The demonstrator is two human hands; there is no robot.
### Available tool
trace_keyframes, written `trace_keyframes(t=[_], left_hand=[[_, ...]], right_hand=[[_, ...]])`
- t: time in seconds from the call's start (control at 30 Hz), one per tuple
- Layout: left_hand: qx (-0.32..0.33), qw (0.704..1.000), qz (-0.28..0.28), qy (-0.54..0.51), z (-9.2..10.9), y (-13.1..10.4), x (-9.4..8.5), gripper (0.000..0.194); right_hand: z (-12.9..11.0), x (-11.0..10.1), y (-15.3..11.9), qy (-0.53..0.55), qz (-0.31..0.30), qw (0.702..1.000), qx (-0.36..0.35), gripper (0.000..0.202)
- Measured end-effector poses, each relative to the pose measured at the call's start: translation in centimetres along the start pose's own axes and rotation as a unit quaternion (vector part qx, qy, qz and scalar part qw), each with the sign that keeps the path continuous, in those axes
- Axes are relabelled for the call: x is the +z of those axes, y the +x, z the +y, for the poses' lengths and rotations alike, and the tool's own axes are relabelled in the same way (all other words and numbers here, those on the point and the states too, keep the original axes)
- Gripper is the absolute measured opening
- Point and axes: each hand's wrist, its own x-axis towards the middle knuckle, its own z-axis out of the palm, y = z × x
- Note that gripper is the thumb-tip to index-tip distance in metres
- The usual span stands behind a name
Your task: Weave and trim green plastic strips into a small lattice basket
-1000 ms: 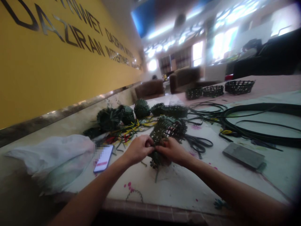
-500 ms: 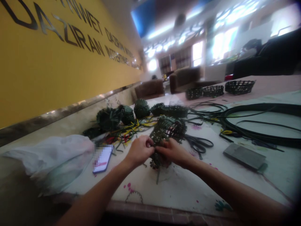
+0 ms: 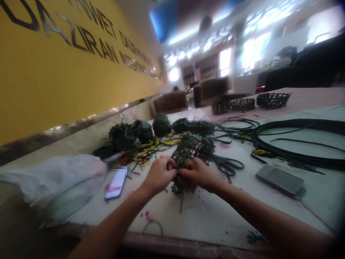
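A dark green woven basket (image 3: 198, 145) lies tilted on the table in front of me, its narrower end towards me. My left hand (image 3: 161, 173) is closed in a pinch on the near left side of the weave. Close beside it, my right hand (image 3: 199, 174) has its fingers bent and pinched on the same basket. The fingertips of both hands nearly meet. Below them a loose strip (image 3: 181, 204) sticks out towards me. What exactly lies between the fingertips is too small to tell.
Several woven pieces (image 3: 161, 124) stand behind yellow and green strips (image 3: 151, 147). A phone (image 3: 118, 182) and plastic bag (image 3: 67, 180) lie left. Black-handled scissors (image 3: 229, 165), a grey block (image 3: 280, 180) and a large strip coil (image 3: 302, 124) are right; further baskets (image 3: 272, 100) stand behind.
The view has shifted slightly. Both hands stay pinched at the basket, with the right fingers bent a little differently. Otherwise the things lie as before.
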Motion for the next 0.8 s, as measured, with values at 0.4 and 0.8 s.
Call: trace_keyframes(t=[0.4,0.8], left_hand=[[0.016,0.999,-0.018,0.026,0.3,0.2,-0.3,0.006],[-0.017,0.99,0.024,0.138,2.2,-0.1,1.0,0.003]], right_hand=[[-0.3,0.0,-0.3,0.034,-0.002,0.999,0.02,0.011],[-3.0,0.0,-1.4,-0.109,0.09,0.989,0.051,0.024]])
